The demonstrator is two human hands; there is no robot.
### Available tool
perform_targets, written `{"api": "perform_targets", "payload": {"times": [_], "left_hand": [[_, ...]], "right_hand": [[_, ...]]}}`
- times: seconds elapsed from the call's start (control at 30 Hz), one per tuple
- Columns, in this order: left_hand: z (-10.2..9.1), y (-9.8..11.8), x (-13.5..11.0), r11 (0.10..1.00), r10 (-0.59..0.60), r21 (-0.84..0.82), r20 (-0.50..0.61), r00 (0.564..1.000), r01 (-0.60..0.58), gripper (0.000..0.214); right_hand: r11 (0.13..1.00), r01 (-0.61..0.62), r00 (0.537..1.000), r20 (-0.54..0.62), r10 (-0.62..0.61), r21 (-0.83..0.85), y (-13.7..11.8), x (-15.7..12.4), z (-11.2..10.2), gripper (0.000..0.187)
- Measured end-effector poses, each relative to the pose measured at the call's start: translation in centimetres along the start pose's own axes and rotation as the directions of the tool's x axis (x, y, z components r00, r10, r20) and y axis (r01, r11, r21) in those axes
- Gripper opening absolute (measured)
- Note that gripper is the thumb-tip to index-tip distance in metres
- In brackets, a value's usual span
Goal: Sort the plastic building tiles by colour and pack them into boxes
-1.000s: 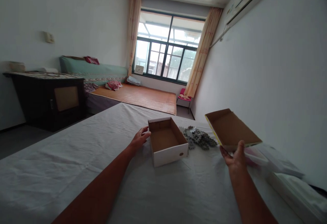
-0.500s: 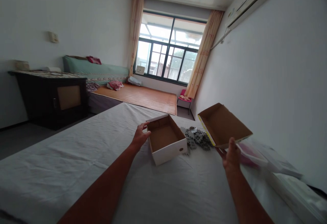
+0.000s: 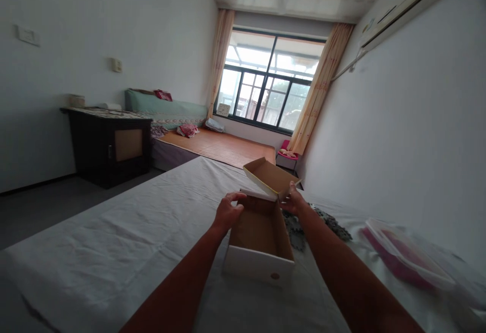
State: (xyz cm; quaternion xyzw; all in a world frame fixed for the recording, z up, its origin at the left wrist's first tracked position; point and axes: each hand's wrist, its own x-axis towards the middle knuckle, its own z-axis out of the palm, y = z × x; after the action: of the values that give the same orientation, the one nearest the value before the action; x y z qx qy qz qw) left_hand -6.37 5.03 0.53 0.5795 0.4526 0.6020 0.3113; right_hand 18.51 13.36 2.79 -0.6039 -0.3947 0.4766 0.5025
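A white cardboard box (image 3: 256, 262) with a bare brown inside stands on the sheet in front of me, its top uncovered. My left hand (image 3: 229, 210) pinches its far left rim, thumb inside the wall. In my right hand (image 3: 294, 201) is a box lid (image 3: 271, 175), brown inside with a yellow edge, held by its near right corner with the hollow side up. The lid is tilted above the far end of the box; whether they touch I cannot tell. A heap of grey jigsaw-edged pieces (image 3: 330, 222) lies to the right, partly hidden behind my right forearm.
A grey-white sheet (image 3: 152, 237) covers the surface under the box. At right lies a clear-lidded pink container (image 3: 408, 257), blurred. Beyond are a bed with a brown mat (image 3: 228, 146), a dark cabinet (image 3: 94, 146) and a pink chair (image 3: 287, 152).
My right hand has brought the lid leftward, from right of the grey pieces to above the box's far end. The box has turned and sits nearer. The view has swung left.
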Motion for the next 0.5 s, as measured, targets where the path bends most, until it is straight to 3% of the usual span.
{"api": "perform_targets", "payload": {"times": [0.17,0.37,0.43,0.5], "left_hand": [[-0.3,-0.5,0.3,1.0,-0.022,0.001,0.004,1.0,0.022,0.035],[0.1,-0.4,0.1,0.998,-0.056,-0.018,0.024,0.998,0.057,0.03],[0.4,-0.2,-0.1,0.998,-0.053,-0.024,0.014,0.999,0.053,0.027],[0.8,-0.2,-0.3,0.998,-0.049,-0.045,0.007,0.999,0.049,0.025]], "right_hand": [[0.956,-0.011,0.996,0.079,0.036,-0.293,0.0,1.6,0.2,0.048],[0.797,0.282,0.959,0.132,-0.252,-0.534,-0.3,0.3,-4.7,0.022],[0.71,0.373,0.926,0.192,-0.324,-0.597,0.8,-0.8,-6.4,0.037],[0.539,0.452,0.886,0.29,-0.362,-0.711,2.6,-1.8,-7.7,0.06]]}}
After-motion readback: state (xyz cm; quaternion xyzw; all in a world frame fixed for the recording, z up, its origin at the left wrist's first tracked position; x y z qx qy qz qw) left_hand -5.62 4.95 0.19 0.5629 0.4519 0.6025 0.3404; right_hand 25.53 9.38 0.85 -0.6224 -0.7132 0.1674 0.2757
